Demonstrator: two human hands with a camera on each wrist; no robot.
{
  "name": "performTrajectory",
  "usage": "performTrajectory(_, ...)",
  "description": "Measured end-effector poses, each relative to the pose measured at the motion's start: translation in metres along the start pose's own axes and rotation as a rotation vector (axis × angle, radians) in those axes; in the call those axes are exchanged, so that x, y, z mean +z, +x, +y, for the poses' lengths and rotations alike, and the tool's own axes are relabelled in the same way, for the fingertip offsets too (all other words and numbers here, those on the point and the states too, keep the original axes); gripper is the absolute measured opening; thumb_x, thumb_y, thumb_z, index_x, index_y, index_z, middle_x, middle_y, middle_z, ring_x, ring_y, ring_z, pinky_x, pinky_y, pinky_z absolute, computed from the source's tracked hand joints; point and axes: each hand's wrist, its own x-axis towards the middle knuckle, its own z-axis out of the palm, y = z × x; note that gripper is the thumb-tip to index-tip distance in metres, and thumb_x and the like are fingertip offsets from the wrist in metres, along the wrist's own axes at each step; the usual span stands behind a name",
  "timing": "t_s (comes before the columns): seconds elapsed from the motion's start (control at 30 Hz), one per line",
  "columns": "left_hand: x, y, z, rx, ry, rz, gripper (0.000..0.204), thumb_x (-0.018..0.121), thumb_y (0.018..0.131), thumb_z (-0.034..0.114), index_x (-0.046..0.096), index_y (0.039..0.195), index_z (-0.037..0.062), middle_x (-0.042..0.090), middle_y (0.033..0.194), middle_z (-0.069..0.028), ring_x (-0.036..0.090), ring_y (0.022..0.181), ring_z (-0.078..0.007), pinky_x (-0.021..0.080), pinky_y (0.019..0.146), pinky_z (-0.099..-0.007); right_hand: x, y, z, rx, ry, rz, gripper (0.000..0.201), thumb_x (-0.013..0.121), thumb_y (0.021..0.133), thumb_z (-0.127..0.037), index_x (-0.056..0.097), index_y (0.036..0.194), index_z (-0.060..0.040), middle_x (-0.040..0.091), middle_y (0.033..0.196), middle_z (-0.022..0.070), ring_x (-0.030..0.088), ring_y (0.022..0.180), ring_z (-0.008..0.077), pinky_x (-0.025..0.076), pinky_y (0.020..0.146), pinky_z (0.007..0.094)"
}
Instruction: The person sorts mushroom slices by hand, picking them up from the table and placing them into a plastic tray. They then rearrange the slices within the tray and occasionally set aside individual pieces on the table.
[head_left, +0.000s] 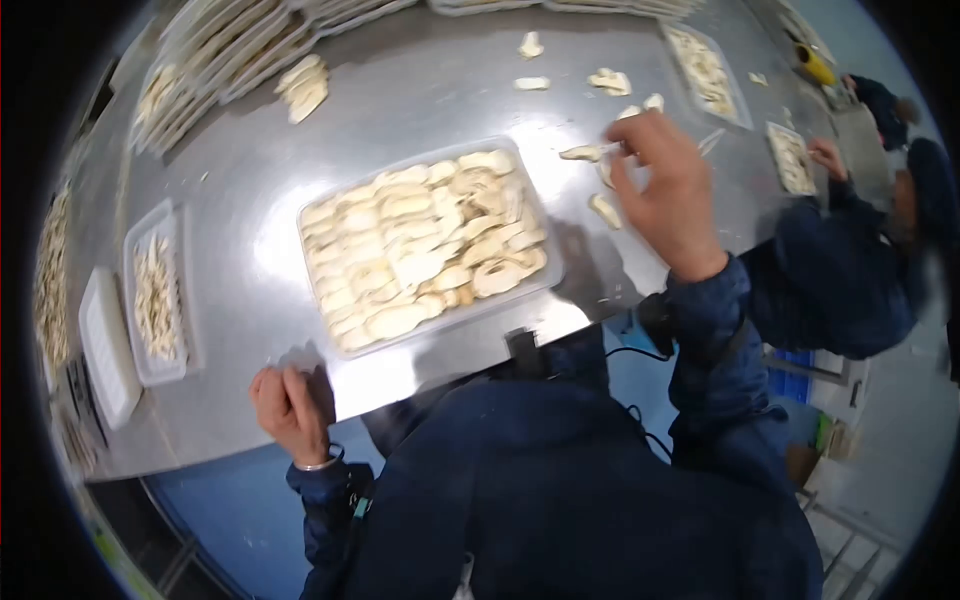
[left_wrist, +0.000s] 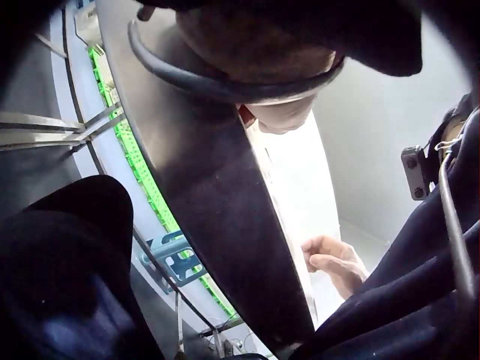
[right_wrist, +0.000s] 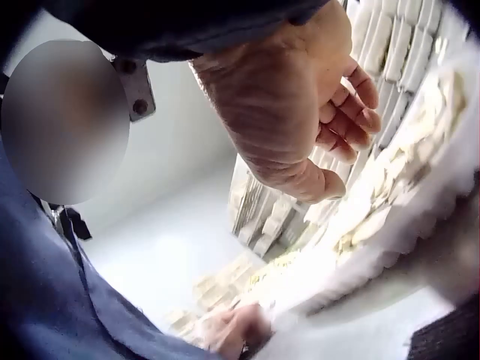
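A clear plastic tray (head_left: 552, 285) filled with overlapping pale mushroom slices (head_left: 405, 205) lies on the metal table in front of me. My right hand (head_left: 672, 190) is over the table to the right of the tray, beside loose mushroom slices (head_left: 603, 211). In the right wrist view, that hand (right_wrist: 300, 112) has loosely bent fingers, its thumb apart from them, with nothing seen between. At the table's front edge, left of the tray, my left hand (head_left: 290, 410) rests with fingers loosely curled. The left wrist view mostly hides this hand behind a dark wristband (left_wrist: 217, 86).
Stacked trays (head_left: 215, 65) stand at the back left. A narrow tray of small pieces (head_left: 130, 300) and a white tray (head_left: 108, 345) are at left. More slices (head_left: 610, 82) lie toward the back, near another filled tray (head_left: 735, 105). Another person (head_left: 840, 265) works at right.
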Motion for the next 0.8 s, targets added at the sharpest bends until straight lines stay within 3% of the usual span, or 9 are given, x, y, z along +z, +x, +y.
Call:
performTrajectory(0.1,0.000,0.001,0.004,-0.001,0.019,-0.013,0.027,0.053,0.097,0.006,0.051,0.071,-0.0004,0.046,0.064,-0.0097,0.046,0.070,-0.0288,0.042,0.084,-0.0387,-0.035,-0.016,0.083,0.264,-0.204,0.022,0.012,0.064,0.079,-0.007,0.063,0.090,-0.0041,0.061,0.083,0.0135,0.061,0.075,0.0375,0.048,0.068,0.0463)
performTrajectory(0.17,0.001,0.000,0.002,-0.016,0.021,-0.004,0.027,0.053,0.097,0.007,0.052,0.071,-0.0006,0.047,0.065,-0.0103,0.046,0.072,-0.0294,0.042,0.083,-0.0387,-0.040,-0.047,0.137,0.284,-0.334,-0.159,0.015,0.064,0.079,-0.010,0.064,0.093,-0.0046,0.062,0.085,0.0134,0.062,0.079,0.0371,0.049,0.071,0.0454)
performTrajectory(0.2,0.001,-0.001,0.002,-0.026,0.027,0.002,0.027,0.053,0.097,0.007,0.052,0.071,-0.0007,0.047,0.065,-0.0106,0.047,0.073,-0.0297,0.042,0.082,-0.0388,-0.043,-0.046,0.138,0.292,-0.393,-0.251,0.016,0.063,0.079,-0.012,0.064,0.094,-0.0048,0.062,0.086,0.0133,0.062,0.081,0.0369,0.050,0.072,0.0450)
performTrajectory(0.3,0.002,-0.002,0.001,-0.037,0.051,0.015,0.027,0.054,0.097,0.007,0.052,0.072,-0.0009,0.048,0.066,-0.0113,0.048,0.076,-0.0304,0.042,0.079,-0.0399,-0.033,-0.055,0.123,0.401,-0.219,-0.237,0.021,0.065,0.079,-0.015,0.065,0.097,-0.0044,0.062,0.091,0.0147,0.062,0.087,0.0363,0.050,0.077,0.0443)
performTrajectory(0.5,0.001,-0.001,0.002,-0.040,0.031,0.011,0.027,0.055,0.097,0.007,0.050,0.071,-0.0013,0.047,0.065,-0.0111,0.047,0.076,-0.0292,0.041,0.078,-0.0387,-0.002,-0.030,0.100,0.243,-0.176,-0.156,0.023,0.063,0.081,-0.014,0.066,0.100,-0.0024,0.061,0.095,0.0173,0.060,0.094,0.0356,0.049,0.084,0.0439)
performTrajectory(0.7,0.002,-0.004,0.000,-0.060,0.035,0.012,0.027,0.054,0.097,0.007,0.049,0.071,-0.0010,0.045,0.065,-0.0107,0.045,0.075,-0.0288,0.041,0.078,-0.0385,0.016,-0.020,0.128,0.241,-0.328,-0.305,0.017,0.059,0.084,-0.013,0.065,0.096,-0.0031,0.062,0.093,0.0160,0.060,0.091,0.0379,0.048,0.079,0.0463)
performTrajectory(0.8,0.003,-0.003,0.001,-0.041,0.031,0.012,0.027,0.054,0.097,0.008,0.050,0.071,-0.0008,0.045,0.065,-0.0106,0.045,0.075,-0.0288,0.041,0.080,-0.0389,0.017,-0.022,0.132,0.251,-0.337,-0.242,0.014,0.058,0.083,-0.012,0.064,0.082,0.0002,0.063,0.086,0.0181,0.061,0.088,0.0378,0.048,0.079,0.0478)
